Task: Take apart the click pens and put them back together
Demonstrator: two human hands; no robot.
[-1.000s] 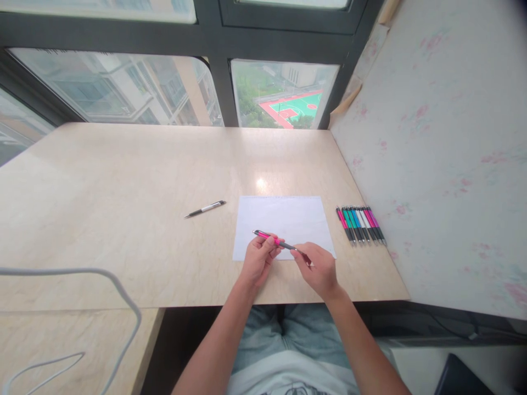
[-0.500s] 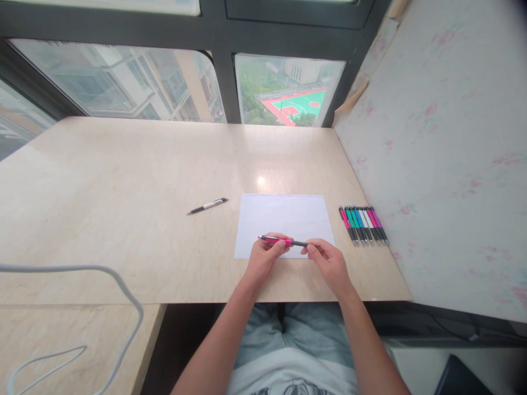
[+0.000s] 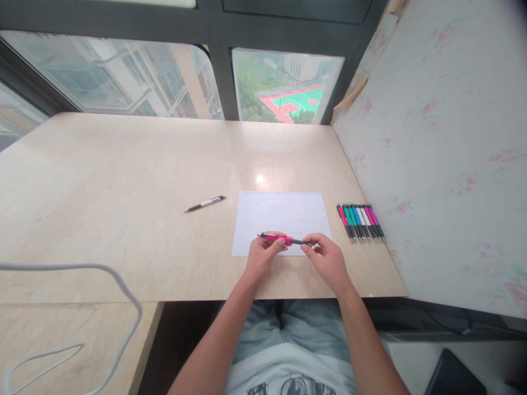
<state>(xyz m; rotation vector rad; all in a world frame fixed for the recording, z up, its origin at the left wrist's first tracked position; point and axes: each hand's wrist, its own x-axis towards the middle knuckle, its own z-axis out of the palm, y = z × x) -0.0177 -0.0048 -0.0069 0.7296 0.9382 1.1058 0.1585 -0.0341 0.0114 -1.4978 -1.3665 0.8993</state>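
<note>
A pink and black pen [image 3: 283, 239] is held level between both hands, just above the near edge of a white sheet of paper [image 3: 282, 213]. My left hand [image 3: 263, 258] pinches the pink barrel near its left end. My right hand [image 3: 328, 261] pinches the black tip end with thumb and fingers. Both hands hover over the beige table [image 3: 123, 181] close to its front edge.
A white and black pen [image 3: 205, 204] lies alone on the table left of the paper. Several coloured pens [image 3: 361, 222] lie in a row at the right, beside a pale flowered wall [image 3: 432, 137]. A white cable [image 3: 82, 307] loops at the lower left. Windows stand behind the table.
The pen has gone from tilted to level. My right hand rose from the paper's near corner and shifted along the black tip end. The view shifted slightly.
</note>
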